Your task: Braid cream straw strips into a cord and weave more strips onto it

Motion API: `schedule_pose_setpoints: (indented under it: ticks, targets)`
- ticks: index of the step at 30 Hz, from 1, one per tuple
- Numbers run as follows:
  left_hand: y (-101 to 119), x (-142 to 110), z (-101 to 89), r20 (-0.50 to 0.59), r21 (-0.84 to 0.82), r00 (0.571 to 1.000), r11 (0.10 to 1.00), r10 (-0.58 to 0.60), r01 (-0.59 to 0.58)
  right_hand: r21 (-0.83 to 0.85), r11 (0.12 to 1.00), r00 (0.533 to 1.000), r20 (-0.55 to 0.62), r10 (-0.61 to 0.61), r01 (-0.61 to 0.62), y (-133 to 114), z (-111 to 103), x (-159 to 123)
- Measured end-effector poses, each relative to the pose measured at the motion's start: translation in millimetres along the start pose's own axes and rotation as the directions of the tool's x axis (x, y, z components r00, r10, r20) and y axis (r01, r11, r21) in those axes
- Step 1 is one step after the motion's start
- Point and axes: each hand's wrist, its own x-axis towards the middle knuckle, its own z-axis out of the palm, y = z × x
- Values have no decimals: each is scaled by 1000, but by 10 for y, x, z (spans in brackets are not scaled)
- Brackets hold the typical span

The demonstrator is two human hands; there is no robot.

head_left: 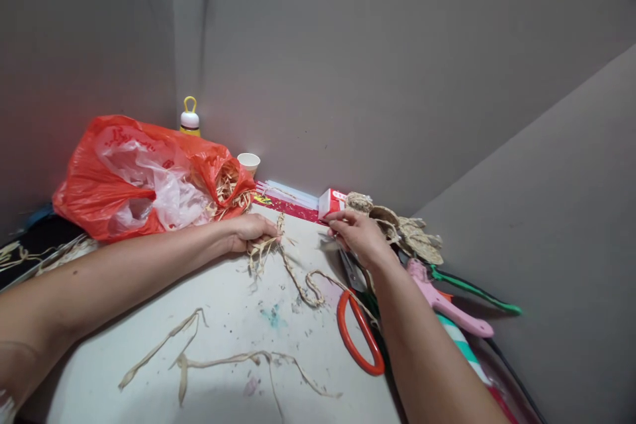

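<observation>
My left hand (254,230) is closed around one end of a braided straw cord (295,283), with loose strands sticking out below the fingers. The cord winds across the white table toward the right and passes by the orange-handled scissors (352,351). Over the scissors' blades, my right hand (358,233) has its fingers bent together beside a small red and white box (330,203). A blurred greyish shape shows at its fingertips; I cannot make out what it is. Loose straw strips (218,363) lie on the near part of the table.
A red plastic bag (116,172) with straw sits at the left, before a yellow and white bottle (189,120) and a paper cup (248,162). Woven straw pieces (417,238), a pink glue gun (447,305) and a green-handled tool (477,288) crowd the right. Grey walls stand behind.
</observation>
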Motion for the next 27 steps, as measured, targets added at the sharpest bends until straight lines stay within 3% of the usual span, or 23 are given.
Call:
schedule_pose_setpoints:
  ticks: [6,16,22,27]
  targets:
    - [13,-6,20,-17,39,1000,999,-15,16,-85,996,996,92,3,5,29,210,-42]
    - [33,-56,78,-38,109,999,993,-37,41,-40,999,970,242,23,-13,10,524,-128]
    - [17,-36,61,-24,115,999,993,-32,34,-186,978,980,191,-58,94,113,676,-88]
    - [34,-68,83,-37,119,999,992,-29,33,-304,929,957,260,-131,210,141,702,-104]
